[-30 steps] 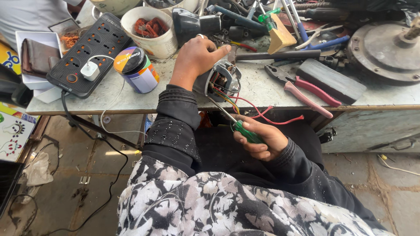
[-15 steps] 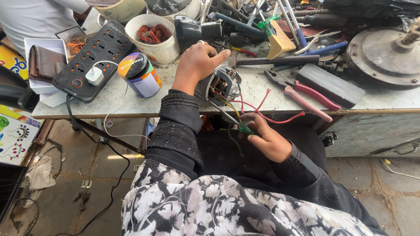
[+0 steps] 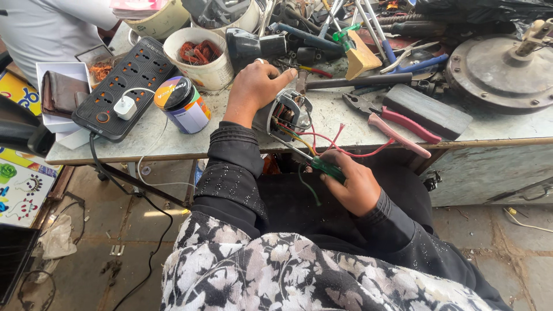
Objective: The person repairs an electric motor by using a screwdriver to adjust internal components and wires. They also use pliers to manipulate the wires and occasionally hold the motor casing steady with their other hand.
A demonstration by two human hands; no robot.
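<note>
head view, pliers (image 3: 387,123) beside motor (image 3: 286,114), tin (image 3: 183,104) left

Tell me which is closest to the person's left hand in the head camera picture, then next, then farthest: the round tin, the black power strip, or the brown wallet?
From the left hand:
1. Round tin, just to its left on the bench.
2. Black power strip, farther left, past the tin.
3. Brown wallet, farthest, in the white box at the bench's left end.
</note>
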